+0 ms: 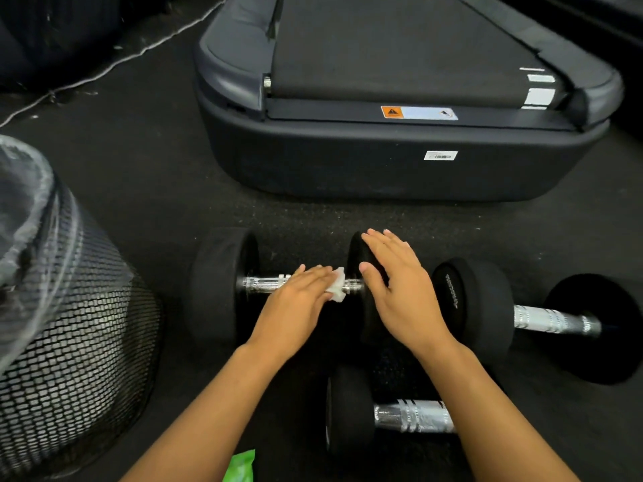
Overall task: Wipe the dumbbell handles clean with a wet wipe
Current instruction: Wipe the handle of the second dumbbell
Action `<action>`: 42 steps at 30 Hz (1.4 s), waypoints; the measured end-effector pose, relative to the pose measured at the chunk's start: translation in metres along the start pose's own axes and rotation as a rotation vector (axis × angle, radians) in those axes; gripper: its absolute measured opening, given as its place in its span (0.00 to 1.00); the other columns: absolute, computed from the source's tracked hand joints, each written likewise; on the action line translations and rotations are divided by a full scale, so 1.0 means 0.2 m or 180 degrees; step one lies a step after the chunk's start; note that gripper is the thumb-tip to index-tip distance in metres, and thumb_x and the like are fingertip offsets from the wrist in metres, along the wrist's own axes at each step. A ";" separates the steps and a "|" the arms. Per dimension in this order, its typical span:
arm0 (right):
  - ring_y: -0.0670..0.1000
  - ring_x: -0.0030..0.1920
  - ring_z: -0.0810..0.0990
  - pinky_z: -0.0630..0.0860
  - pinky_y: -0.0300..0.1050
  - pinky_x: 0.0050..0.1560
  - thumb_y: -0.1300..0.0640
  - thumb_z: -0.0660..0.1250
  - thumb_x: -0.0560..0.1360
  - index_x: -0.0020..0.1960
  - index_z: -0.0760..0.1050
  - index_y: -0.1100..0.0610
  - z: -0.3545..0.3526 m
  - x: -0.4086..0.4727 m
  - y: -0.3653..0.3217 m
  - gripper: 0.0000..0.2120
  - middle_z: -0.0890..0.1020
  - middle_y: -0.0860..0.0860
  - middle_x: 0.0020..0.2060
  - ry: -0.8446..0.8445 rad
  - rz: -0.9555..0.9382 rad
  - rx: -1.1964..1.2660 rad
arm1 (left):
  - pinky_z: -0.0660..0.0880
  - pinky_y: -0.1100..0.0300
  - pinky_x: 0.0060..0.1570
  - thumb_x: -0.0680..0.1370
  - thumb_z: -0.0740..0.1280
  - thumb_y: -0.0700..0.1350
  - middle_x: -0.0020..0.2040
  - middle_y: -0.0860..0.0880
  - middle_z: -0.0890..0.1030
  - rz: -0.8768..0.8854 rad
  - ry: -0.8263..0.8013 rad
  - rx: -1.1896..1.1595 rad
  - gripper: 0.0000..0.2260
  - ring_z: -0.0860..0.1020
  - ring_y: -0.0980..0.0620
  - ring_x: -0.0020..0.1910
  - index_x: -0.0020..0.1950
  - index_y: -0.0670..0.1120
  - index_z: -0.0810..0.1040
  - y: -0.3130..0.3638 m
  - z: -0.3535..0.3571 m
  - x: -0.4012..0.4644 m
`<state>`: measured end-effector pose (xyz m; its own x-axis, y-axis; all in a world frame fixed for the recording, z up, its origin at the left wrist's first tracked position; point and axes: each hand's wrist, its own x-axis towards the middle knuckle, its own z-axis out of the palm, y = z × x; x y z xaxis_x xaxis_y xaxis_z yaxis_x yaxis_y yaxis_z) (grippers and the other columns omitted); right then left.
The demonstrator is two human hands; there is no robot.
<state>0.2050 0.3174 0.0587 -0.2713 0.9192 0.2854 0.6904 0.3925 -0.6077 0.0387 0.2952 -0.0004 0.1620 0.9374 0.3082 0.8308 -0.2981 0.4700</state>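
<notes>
Three black dumbbells with chrome handles lie on the dark floor. The middle dumbbell (222,283) lies across in front of me. My left hand (295,304) presses a white wet wipe (336,289) onto its chrome handle (264,284) with straight fingers. My right hand (396,283) lies flat on that dumbbell's right weight head, fingers straight. A second dumbbell (549,320) lies to the right, and a third dumbbell (351,412) lies near me, partly hidden under my right forearm.
A black mesh bin (80,342) with a clear liner stands at the left. A treadmill's rear end (382,161) blocks the space just beyond the dumbbells. A green wipe packet (240,466) lies at the bottom edge. A white cable (104,69) runs across the far-left floor.
</notes>
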 end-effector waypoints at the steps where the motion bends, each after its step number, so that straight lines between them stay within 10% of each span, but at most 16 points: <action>1: 0.44 0.71 0.58 0.52 0.43 0.72 0.57 0.63 0.77 0.69 0.68 0.56 -0.01 -0.02 -0.02 0.21 0.70 0.49 0.68 0.0007 -0.0044 0.0076 | 0.58 0.63 0.69 0.76 0.66 0.39 0.62 0.48 0.78 -0.0024 -0.0017 -0.0081 0.16 0.74 0.52 0.63 0.64 0.44 0.75 0.00 -0.01 -0.01; 8: 0.46 0.59 0.66 0.72 0.47 0.56 0.56 0.70 0.71 0.57 0.77 0.54 -0.06 -0.29 -0.17 0.15 0.75 0.48 0.55 0.0104 -0.0507 -0.0415 | 0.68 0.76 0.52 0.76 0.66 0.42 0.56 0.62 0.74 -0.0483 -0.0152 -0.1156 0.30 0.75 0.66 0.53 0.67 0.69 0.56 0.27 -0.25 -0.20; 16: 0.46 0.48 0.73 0.70 0.34 0.51 0.57 0.61 0.75 0.46 0.79 0.59 -0.17 -0.48 -0.13 0.09 0.80 0.49 0.44 0.0201 -0.0924 -0.0262 | 0.68 0.74 0.55 0.77 0.65 0.45 0.63 0.68 0.71 -0.0396 -0.0393 -0.1566 0.24 0.72 0.68 0.59 0.66 0.66 0.60 0.48 -0.29 -0.35; 23: 0.50 0.55 0.75 0.71 0.37 0.55 0.57 0.59 0.76 0.46 0.76 0.60 -0.09 -0.78 0.11 0.10 0.78 0.52 0.46 -0.0183 -0.0245 -0.0397 | 0.46 0.60 0.72 0.72 0.57 0.64 0.75 0.55 0.57 0.0100 -0.1016 0.0081 0.34 0.50 0.60 0.74 0.75 0.49 0.57 0.47 -0.11 -0.54; 27: 0.51 0.44 0.80 0.79 0.46 0.37 0.65 0.65 0.73 0.49 0.73 0.60 -0.03 -0.82 0.13 0.06 0.77 0.52 0.53 -0.0403 0.0091 -0.0468 | 0.47 0.61 0.73 0.73 0.57 0.63 0.76 0.56 0.50 0.0018 -0.1173 -0.0005 0.36 0.44 0.62 0.74 0.76 0.49 0.53 0.44 -0.06 -0.57; 32: 0.51 0.54 0.79 0.66 0.50 0.65 0.64 0.58 0.72 0.56 0.76 0.58 0.03 -0.81 0.13 0.15 0.82 0.52 0.51 -0.0368 0.0011 -0.0705 | 0.50 0.61 0.70 0.72 0.60 0.63 0.76 0.55 0.50 0.0019 -0.1281 -0.0026 0.38 0.43 0.62 0.74 0.76 0.48 0.52 0.44 -0.05 -0.57; 36: 0.51 0.47 0.80 0.68 0.51 0.65 0.53 0.53 0.74 0.50 0.78 0.57 0.05 -0.75 0.08 0.17 0.82 0.51 0.44 -0.0807 0.0146 -0.0499 | 0.42 0.66 0.69 0.71 0.64 0.62 0.76 0.58 0.45 0.0112 -0.1313 -0.0006 0.41 0.38 0.64 0.72 0.76 0.50 0.46 0.43 -0.05 -0.56; 42: 0.54 0.36 0.78 0.75 0.53 0.56 0.63 0.63 0.75 0.40 0.75 0.56 -0.02 -0.67 0.14 0.07 0.76 0.47 0.31 -0.1064 0.0121 -0.0443 | 0.41 0.69 0.67 0.74 0.64 0.60 0.74 0.61 0.39 0.0109 -0.1281 -0.0158 0.40 0.34 0.65 0.71 0.74 0.54 0.39 0.44 -0.05 -0.58</action>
<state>0.2633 0.2055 0.0065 -0.4320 0.9019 -0.0074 0.7826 0.3708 -0.5000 0.0876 0.1591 0.0144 0.3928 0.9194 -0.0192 0.7962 -0.3295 0.5074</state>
